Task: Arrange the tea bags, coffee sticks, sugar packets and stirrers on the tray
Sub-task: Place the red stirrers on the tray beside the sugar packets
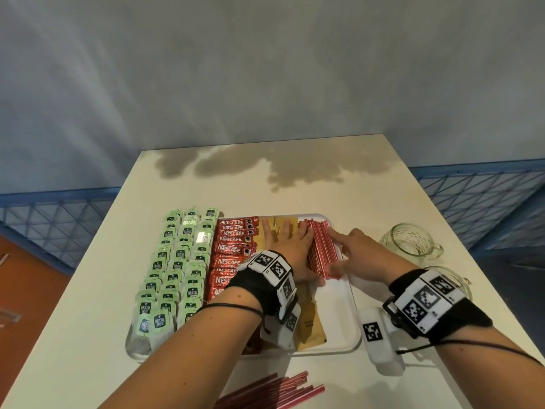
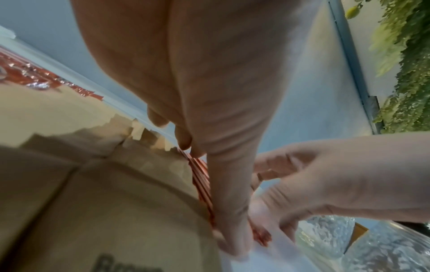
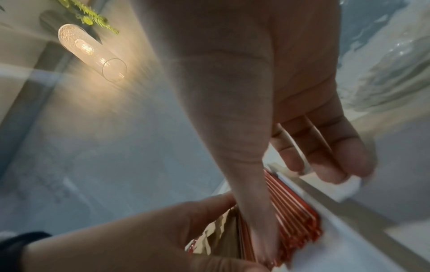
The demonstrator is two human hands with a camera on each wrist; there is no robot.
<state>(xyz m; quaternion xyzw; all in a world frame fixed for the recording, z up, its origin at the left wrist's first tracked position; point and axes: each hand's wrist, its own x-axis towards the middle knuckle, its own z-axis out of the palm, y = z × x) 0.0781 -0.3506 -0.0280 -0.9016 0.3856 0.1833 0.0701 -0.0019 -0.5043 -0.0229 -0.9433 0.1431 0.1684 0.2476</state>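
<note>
A white tray (image 1: 352,320) holds columns of green tea bags (image 1: 177,270), a row of red coffee sticks (image 1: 233,249), brown sugar packets (image 1: 309,320) and a pile of red stirrers (image 1: 321,249) at its far right. My left hand (image 1: 290,246) lies flat on the sugar packets, its edge against the left side of the pile. My right hand (image 1: 358,249) touches the pile's right side with its fingers stretched out. In the left wrist view the stirrers (image 2: 202,176) show beside the left thumb. In the right wrist view the right thumb lies on the stirrers (image 3: 295,211).
More red stirrers (image 1: 271,391) lie loose on the white table in front of the tray. Two glass jugs (image 1: 410,240) (image 1: 451,276) stand to the right of the tray. Blue mesh railings run past both table sides.
</note>
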